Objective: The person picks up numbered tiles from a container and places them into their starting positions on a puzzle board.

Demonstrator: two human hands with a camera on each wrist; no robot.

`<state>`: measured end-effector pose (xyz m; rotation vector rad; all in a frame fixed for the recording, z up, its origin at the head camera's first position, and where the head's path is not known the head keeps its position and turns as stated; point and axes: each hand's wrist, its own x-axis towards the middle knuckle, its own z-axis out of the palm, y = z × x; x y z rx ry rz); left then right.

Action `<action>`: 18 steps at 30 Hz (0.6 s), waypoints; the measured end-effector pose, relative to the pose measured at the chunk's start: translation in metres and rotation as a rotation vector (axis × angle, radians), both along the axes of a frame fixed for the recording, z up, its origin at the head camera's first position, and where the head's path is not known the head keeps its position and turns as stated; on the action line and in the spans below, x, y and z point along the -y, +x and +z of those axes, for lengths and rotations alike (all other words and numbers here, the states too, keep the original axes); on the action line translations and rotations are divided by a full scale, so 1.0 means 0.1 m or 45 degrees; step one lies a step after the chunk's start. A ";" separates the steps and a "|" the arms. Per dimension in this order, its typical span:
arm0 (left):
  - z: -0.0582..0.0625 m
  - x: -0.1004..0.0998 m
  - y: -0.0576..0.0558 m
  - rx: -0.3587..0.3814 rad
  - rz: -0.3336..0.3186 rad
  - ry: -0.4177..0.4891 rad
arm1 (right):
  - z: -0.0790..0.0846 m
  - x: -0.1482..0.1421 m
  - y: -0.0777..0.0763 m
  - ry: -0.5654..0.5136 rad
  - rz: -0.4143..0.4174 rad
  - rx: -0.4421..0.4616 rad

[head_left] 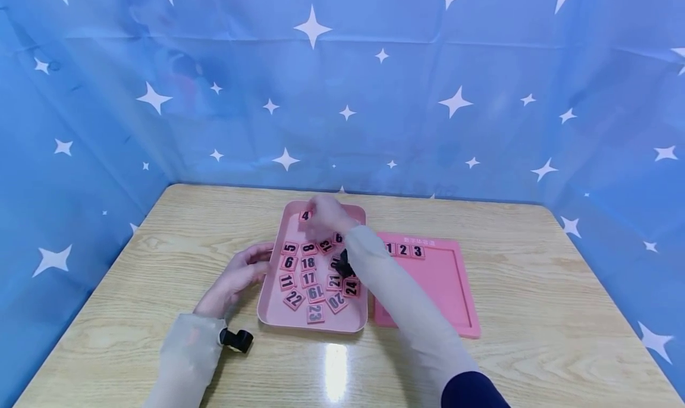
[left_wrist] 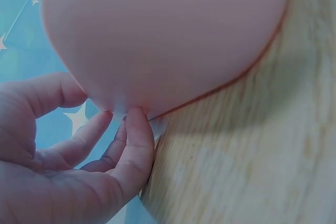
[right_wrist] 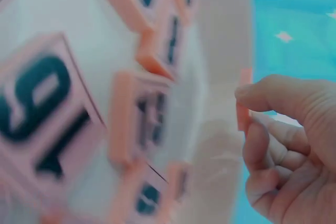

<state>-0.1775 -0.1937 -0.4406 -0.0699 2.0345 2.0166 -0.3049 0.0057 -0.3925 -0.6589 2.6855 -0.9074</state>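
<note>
In the head view my right hand (head_left: 327,213) is at the far end of a pink tray (head_left: 270,313). Between thumb and finger it pinches the number 4 tile (head_left: 305,216), seen edge-on as an orange-pink tile in the right wrist view. My left hand (head_left: 241,274) rests its relaxed fingertips against the tray's left outer wall (left_wrist: 168,40). Several pink number tiles lie scattered in the tray, among them 18 (head_left: 308,263), 17 (head_left: 308,278) and 23 (head_left: 315,313). The right hand and forearm hide some tiles at the tray's right side.
Right of the tray lies a pink framed board (head_left: 444,289) with tiles 1 (head_left: 390,249), 2 (head_left: 404,250) and 3 (head_left: 418,251) along its top edge. My right sleeve crosses over its left part. A blue star-patterned curtain (head_left: 342,140) stands behind the wooden table (head_left: 556,313).
</note>
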 end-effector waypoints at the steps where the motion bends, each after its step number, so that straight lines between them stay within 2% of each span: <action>1: 0.00 0.00 0.00 0.000 0.000 -0.003 | 0.06 -0.05 0.02 -0.005 0.005 -0.012; 4: 0.00 0.00 0.01 -0.011 -0.007 -0.009 | 0.21 -0.22 0.07 -0.022 0.030 -0.049; 8: 0.01 0.00 0.02 -0.022 -0.011 -0.011 | 0.33 -0.52 0.11 -0.036 0.047 -0.119; 14: 0.02 -0.01 0.02 -0.015 -0.010 -0.010 | 0.39 -1.06 0.21 -0.094 0.043 -0.206; 18: 0.03 -0.01 0.02 -0.010 -0.016 -0.008 | 0.38 -1.40 0.33 -0.092 -0.006 -0.181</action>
